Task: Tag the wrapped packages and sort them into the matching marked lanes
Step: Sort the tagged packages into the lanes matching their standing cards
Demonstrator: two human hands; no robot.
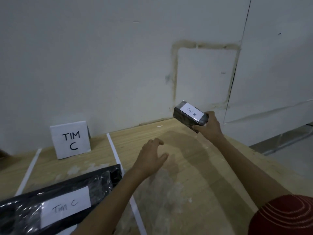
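Observation:
My right hand [209, 125] grips a small black wrapped package [184, 118] by its near end and holds it above the far right part of the wooden table [194, 167]. Its white tag reads "Tim B". My left hand [151, 157] hovers over the table with fingers loosely spread and holds nothing. A long black wrapped package [59, 197] tagged "Tim C" lies at the lower left, in the lane between two white tape strips. A white sign [71, 139] marked "TIM C" stands at the far end of that lane.
A white tape line [116, 160] divides the "TIM C" lane from the bare wood to its right. Another tape line [30, 168] bounds the lane on the left. A white wall [118, 65] rises behind the table. The table's right edge drops to a grey floor [291, 156].

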